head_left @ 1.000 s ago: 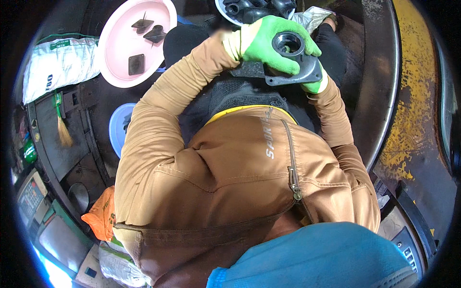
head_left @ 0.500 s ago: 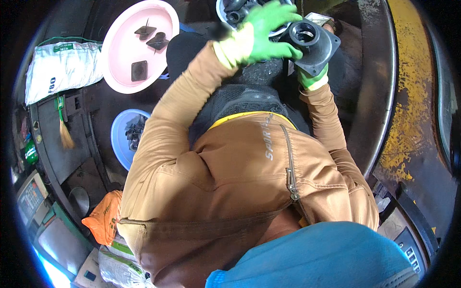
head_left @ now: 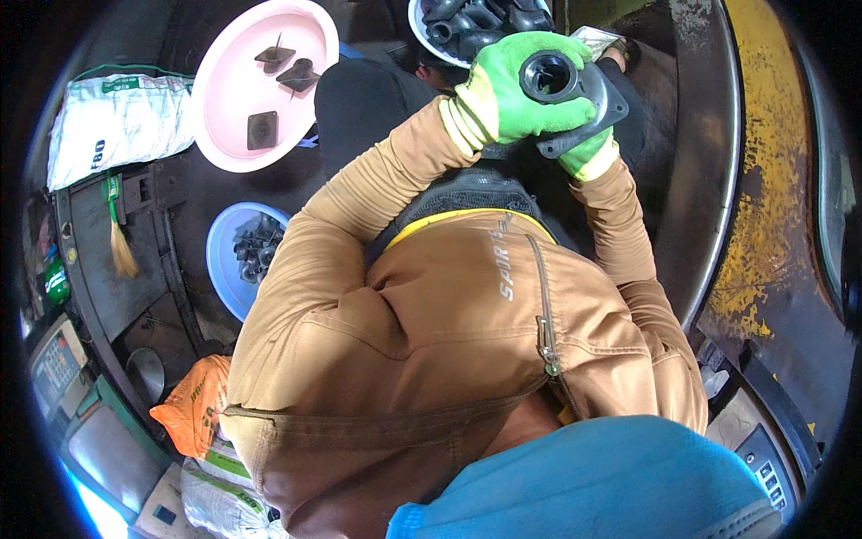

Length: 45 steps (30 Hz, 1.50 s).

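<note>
A black rubber boot with a round open neck and a flat flange with corner holes is held up between my gloved hands. My left hand, in a green glove with a yellow cuff, wraps round the neck, its fingers closed. Under the flange, my right hand in a matching glove supports the boot; its fingers are mostly hidden behind the part. Just beyond my hands is a pale basin heaped with black rubber parts.
On the left a pink basin holds three dark square-based pieces. A blue basin with small black parts stands nearer. Further left are a white sack, a brush and an orange bag. A worn yellow machine panel rises on the right.
My left hand, open with fingers spread above the boot before, has come down and closed round its neck. The boot has tilted and shifted slightly left and toward me.
</note>
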### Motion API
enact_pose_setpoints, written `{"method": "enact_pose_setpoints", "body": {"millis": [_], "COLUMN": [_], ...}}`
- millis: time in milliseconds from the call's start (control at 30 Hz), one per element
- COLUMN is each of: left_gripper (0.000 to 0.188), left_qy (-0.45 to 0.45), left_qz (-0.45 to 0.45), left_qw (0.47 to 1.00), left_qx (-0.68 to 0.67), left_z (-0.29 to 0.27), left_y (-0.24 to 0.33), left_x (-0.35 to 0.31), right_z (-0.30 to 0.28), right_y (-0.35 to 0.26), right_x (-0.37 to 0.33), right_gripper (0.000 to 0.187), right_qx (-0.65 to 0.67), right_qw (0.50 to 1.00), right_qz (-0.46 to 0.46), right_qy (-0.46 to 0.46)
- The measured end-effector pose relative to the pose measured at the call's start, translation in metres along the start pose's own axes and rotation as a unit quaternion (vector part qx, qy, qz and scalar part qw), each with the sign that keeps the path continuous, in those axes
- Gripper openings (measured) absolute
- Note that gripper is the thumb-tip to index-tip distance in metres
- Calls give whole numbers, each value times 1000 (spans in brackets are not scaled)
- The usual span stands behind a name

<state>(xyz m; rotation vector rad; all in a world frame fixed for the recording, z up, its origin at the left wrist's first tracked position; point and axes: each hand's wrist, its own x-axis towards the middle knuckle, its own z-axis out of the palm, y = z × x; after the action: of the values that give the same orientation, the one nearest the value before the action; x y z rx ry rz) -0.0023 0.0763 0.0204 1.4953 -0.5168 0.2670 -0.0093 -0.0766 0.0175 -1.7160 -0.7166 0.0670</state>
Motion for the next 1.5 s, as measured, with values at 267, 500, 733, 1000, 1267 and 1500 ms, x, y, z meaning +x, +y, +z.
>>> {"method": "enact_pose_setpoints", "body": {"millis": [267,500,733,1000,1267,1500], "left_gripper": [43,47,49,46,41,52], "left_qy": [-198,-10,30,-94,-233,-377], "left_qz": [-45,-30,10,-4,-30,-92], "left_qw": [974,998,999,994,967,896], "left_qx": [-99,61,44,-48,-100,-214], "left_z": [-20,8,8,-7,-20,-28], "left_y": [8,15,11,17,14,11], "left_x": [10,3,0,5,7,17], "right_z": [-14,4,-2,-18,7,1], "right_y": [21,24,28,4,-7,24], "right_x": [-14,-13,-15,-22,-19,-42], "right_gripper": [39,33,34,40,44,52], "right_qx": [74,-101,-10,85,69,-112], "right_qw": [994,987,994,992,994,985], "right_qz": [52,-38,12,69,54,10], "right_qy": [-57,116,107,-61,-59,-130]}}
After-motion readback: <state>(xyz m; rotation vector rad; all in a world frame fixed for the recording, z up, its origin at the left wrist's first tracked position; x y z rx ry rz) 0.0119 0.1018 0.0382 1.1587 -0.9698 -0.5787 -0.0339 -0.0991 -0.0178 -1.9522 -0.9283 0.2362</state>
